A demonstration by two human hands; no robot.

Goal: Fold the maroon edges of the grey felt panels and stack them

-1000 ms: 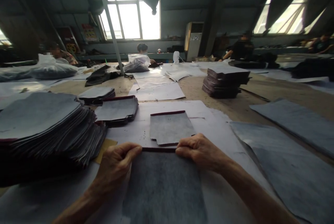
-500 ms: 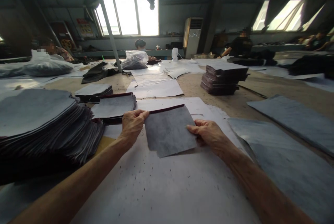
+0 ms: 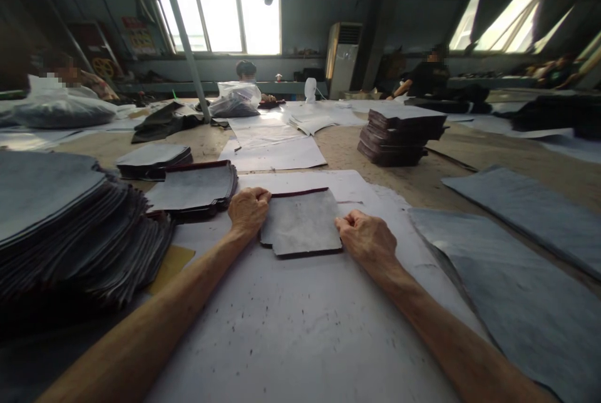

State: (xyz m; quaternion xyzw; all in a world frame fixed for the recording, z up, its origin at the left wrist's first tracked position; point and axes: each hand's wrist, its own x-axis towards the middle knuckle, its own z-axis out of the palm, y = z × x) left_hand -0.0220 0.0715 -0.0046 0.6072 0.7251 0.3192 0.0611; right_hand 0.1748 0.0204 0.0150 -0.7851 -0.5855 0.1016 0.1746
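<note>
A grey-backed panel [image 3: 305,221], apparently leather or a similar sheet, lies in front of me over the white paper [image 3: 291,309]. It has a dark red strip along its far edge and a notch at its near left corner. My left hand [image 3: 250,208] is closed in a pinch on the far left corner. On the right side edge, the fingers of my right hand [image 3: 367,235] are pinched together; the fingertips are partly hidden. To the left of the panel is a small stack of similar pieces [image 3: 200,185] with a dark red edge.
A tall stack of grey-backed sheets [image 3: 42,196] fills the left, beside a yellow card [image 3: 173,265]. Large grey sheets [image 3: 507,271] lie right. Further back stand a dark brown stack [image 3: 397,140], another low stack [image 3: 153,158] and a metal pole [image 3: 185,34]. People sit across the table.
The panel has gone from raised and tilted to lying level, low over the paper. Both hands have come down with it, and my left hand has shifted slightly right.
</note>
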